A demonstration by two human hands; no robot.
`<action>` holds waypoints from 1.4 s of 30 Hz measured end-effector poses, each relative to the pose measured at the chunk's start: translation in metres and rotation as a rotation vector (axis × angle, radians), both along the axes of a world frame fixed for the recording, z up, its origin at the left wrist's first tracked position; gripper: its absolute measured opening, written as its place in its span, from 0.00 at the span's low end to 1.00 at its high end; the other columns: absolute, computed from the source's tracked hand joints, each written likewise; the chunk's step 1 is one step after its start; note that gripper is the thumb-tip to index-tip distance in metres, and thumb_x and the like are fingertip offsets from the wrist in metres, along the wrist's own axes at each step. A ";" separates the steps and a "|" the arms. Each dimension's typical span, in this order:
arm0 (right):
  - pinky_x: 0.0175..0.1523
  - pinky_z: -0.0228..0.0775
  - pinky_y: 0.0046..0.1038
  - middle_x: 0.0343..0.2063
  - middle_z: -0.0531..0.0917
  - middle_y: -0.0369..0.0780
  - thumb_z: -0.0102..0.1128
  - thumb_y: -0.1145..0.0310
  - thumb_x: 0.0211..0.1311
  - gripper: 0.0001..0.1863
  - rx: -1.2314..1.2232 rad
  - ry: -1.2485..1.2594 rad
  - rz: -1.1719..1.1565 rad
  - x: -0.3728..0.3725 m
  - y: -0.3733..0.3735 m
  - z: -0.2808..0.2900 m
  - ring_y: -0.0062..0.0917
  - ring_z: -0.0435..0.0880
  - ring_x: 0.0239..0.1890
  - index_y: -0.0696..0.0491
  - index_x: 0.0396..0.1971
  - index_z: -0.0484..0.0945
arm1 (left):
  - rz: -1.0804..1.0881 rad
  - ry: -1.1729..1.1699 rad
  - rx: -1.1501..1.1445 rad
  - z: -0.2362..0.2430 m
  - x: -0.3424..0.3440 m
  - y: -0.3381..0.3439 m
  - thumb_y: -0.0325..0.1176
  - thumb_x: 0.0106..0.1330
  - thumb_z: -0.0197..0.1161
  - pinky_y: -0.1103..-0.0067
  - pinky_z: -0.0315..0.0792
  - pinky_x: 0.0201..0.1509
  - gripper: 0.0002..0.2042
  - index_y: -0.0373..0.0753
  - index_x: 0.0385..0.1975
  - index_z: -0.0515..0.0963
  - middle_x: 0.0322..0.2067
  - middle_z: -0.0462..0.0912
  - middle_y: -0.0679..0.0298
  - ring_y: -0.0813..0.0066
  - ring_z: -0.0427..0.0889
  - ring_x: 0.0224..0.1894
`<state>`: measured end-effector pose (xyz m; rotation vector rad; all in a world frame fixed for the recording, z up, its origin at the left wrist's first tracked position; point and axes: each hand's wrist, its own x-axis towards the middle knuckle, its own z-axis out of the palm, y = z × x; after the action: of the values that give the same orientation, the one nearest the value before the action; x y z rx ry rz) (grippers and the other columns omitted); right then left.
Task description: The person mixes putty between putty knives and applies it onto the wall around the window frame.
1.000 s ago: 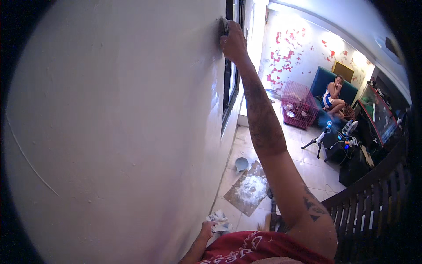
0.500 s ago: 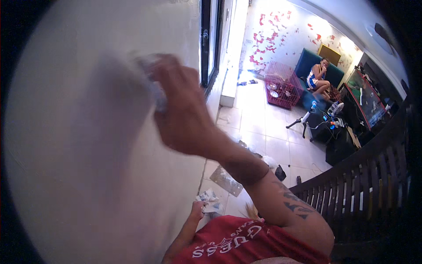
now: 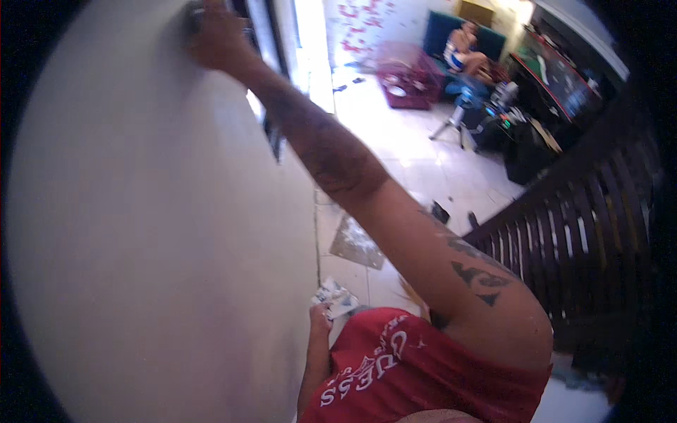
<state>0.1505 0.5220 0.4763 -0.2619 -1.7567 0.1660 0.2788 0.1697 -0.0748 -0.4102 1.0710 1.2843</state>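
Note:
My right hand [image 3: 220, 39] is reaching far up the pale wall [image 3: 162, 233] at the left, fingers closed round a flat scraper-like tool [image 3: 195, 15]. The tool is at the wall's surface near the dark window frame; it shows only in part, dark and blurred. Low beside the wall, my left hand [image 3: 321, 315] grips a flat piece smeared with white [image 3: 337, 297], whose exact kind I cannot make out.
On the tiled floor [image 3: 395, 151] lies a white-spattered sheet [image 3: 356, 243]. A dark slatted railing [image 3: 557, 247] runs along the right. Farther back are a pink wire cage [image 3: 405, 77], a tripod [image 3: 458, 116] and a person sitting on a teal sofa [image 3: 437, 32].
My right hand has swept up and away along the wall with the tool, and its arm is now stretched out. The view has shifted; my left hand still grips the white-smeared piece.

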 end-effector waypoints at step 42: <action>0.35 0.57 0.35 0.26 0.67 0.46 0.47 0.81 0.32 0.20 0.195 0.100 0.370 0.135 -0.259 0.013 0.35 0.68 0.28 0.59 0.33 0.64 | -0.033 0.372 0.160 0.100 0.038 0.015 0.23 0.44 0.51 0.76 0.71 0.27 0.09 0.34 0.27 0.72 0.22 0.73 0.61 0.71 0.75 0.25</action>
<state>0.2856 0.2632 0.4888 0.2120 -1.6944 0.2675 0.3170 0.1845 0.0254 -0.0308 1.2659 1.4390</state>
